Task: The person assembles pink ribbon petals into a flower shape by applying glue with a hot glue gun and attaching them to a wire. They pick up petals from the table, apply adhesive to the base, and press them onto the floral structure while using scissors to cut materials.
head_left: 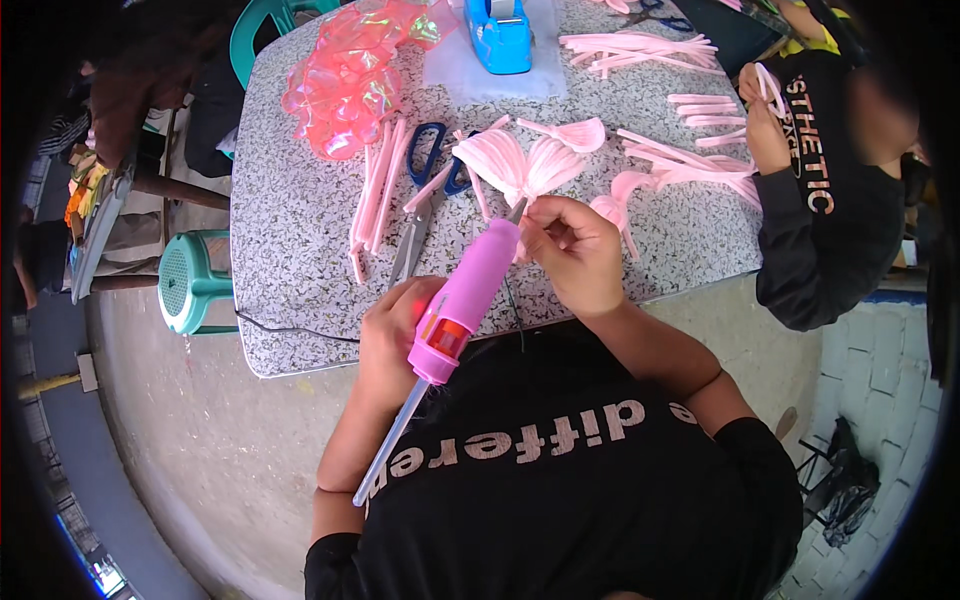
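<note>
My left hand grips a pink glue gun with a clear glue stick poking out of its back end. The gun's nozzle points up at the base of a pink fan-shaped bundle of folded strips. My right hand pinches that bundle at its lower end, right beside the nozzle, above the near edge of the speckled table.
Blue-handled scissors, loose pink strips and a heap of shiny pink film lie on the table. A blue tape dispenser stands at the back. A person in black works at the right with more pink pieces. Teal stools stand left.
</note>
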Demonstrator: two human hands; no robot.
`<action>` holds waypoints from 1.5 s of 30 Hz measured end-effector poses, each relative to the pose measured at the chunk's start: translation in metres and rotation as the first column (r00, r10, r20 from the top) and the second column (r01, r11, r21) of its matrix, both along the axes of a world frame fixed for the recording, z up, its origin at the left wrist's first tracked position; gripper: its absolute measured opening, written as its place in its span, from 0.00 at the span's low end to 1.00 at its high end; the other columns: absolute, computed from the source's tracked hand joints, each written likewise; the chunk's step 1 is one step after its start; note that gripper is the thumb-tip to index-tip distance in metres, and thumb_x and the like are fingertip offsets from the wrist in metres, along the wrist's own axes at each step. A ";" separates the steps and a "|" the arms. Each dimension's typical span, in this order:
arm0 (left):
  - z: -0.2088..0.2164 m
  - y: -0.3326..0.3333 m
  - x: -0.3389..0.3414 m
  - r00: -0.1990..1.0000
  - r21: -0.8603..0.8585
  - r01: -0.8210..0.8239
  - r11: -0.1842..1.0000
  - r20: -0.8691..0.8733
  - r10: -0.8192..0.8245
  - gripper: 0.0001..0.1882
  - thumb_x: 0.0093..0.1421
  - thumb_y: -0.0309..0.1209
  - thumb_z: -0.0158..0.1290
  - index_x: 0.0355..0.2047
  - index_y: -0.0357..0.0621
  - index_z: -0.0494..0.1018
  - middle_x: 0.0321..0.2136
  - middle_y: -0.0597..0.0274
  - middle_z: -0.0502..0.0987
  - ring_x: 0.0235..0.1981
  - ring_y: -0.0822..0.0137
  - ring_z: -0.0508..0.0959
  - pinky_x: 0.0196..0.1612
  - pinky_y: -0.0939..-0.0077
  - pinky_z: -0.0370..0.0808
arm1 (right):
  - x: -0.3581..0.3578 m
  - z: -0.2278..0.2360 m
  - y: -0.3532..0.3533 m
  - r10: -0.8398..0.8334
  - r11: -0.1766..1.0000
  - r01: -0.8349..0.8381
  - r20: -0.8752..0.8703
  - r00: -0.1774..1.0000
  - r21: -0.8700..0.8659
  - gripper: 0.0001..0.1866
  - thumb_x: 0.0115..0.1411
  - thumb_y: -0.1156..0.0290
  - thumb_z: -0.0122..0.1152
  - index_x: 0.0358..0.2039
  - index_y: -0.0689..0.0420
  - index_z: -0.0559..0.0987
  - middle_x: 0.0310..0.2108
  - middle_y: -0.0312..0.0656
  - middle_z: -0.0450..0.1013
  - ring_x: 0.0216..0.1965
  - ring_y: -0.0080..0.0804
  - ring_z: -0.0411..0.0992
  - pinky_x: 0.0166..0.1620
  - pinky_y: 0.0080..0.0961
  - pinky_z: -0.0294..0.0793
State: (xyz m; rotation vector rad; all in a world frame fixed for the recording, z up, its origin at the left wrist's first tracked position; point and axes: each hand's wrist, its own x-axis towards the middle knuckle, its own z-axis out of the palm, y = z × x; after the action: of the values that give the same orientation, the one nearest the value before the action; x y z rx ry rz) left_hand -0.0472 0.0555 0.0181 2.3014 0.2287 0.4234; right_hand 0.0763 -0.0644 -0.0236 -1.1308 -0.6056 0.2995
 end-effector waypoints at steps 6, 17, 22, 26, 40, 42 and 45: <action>0.004 -0.001 0.002 1.000 0.010 -0.004 1.000 0.011 0.004 0.11 0.37 0.27 0.51 0.24 0.36 0.66 0.20 0.56 0.69 0.21 0.62 0.70 0.27 0.78 0.67 | 0.001 0.000 -0.001 0.023 1.000 -0.024 -0.035 0.999 -0.019 0.08 0.46 0.84 0.49 0.29 0.66 0.66 0.23 0.39 0.66 0.22 0.19 0.65 0.24 0.12 0.66; 0.002 0.001 -0.002 1.000 -0.009 -0.007 1.000 -0.007 0.007 0.11 0.36 0.26 0.51 0.22 0.35 0.66 0.18 0.56 0.68 0.20 0.64 0.70 0.25 0.77 0.66 | 0.000 0.000 -0.001 0.040 0.999 -0.041 -0.078 0.996 -0.007 0.05 0.47 0.81 0.50 0.27 0.66 0.67 0.20 0.37 0.67 0.19 0.15 0.64 0.21 0.10 0.65; 0.005 0.000 -0.002 1.000 0.001 -0.010 1.000 0.000 0.010 0.12 0.36 0.27 0.51 0.23 0.36 0.66 0.20 0.55 0.69 0.21 0.63 0.71 0.27 0.77 0.67 | -0.001 0.003 -0.002 0.055 0.998 -0.058 -0.098 0.994 -0.024 0.06 0.47 0.84 0.48 0.28 0.66 0.66 0.19 0.41 0.66 0.19 0.21 0.65 0.22 0.13 0.65; 0.006 -0.001 -0.002 1.000 0.036 -0.023 0.999 -0.008 0.023 0.12 0.35 0.27 0.52 0.23 0.36 0.66 0.21 0.56 0.69 0.22 0.61 0.71 0.28 0.77 0.67 | -0.001 0.002 -0.001 0.057 0.998 -0.058 -0.084 0.995 -0.010 0.06 0.47 0.84 0.48 0.28 0.66 0.66 0.19 0.40 0.66 0.19 0.20 0.65 0.23 0.13 0.65; 0.004 0.000 -0.004 0.999 0.083 0.040 0.996 -0.002 -0.040 0.13 0.34 0.26 0.51 0.24 0.38 0.67 0.22 0.53 0.70 0.23 0.56 0.71 0.27 0.72 0.68 | -0.003 0.004 -0.001 0.033 0.999 -0.032 -0.073 0.997 0.020 0.05 0.47 0.82 0.49 0.27 0.66 0.66 0.19 0.37 0.65 0.18 0.16 0.62 0.20 0.12 0.63; 0.004 0.000 -0.004 0.999 0.076 0.033 0.997 0.009 -0.034 0.12 0.34 0.26 0.51 0.24 0.38 0.67 0.22 0.54 0.70 0.23 0.56 0.71 0.27 0.72 0.68 | -0.002 0.003 -0.001 0.028 1.000 -0.027 -0.087 0.996 0.016 0.05 0.47 0.82 0.49 0.27 0.66 0.66 0.19 0.36 0.65 0.18 0.16 0.62 0.20 0.12 0.63; 0.003 0.000 -0.005 1.000 0.067 0.030 0.997 0.000 -0.030 0.12 0.34 0.25 0.51 0.24 0.38 0.66 0.21 0.54 0.70 0.23 0.56 0.71 0.27 0.73 0.68 | -0.002 0.003 -0.002 0.023 1.000 -0.023 -0.112 0.993 -0.002 0.05 0.47 0.81 0.50 0.27 0.66 0.67 0.19 0.36 0.66 0.18 0.15 0.63 0.20 0.12 0.64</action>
State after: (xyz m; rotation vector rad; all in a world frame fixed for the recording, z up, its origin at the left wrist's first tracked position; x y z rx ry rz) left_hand -0.0525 0.0556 0.0213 2.3674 0.1814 0.4223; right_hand 0.0744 -0.0659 -0.0208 -1.1028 -0.5189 0.3812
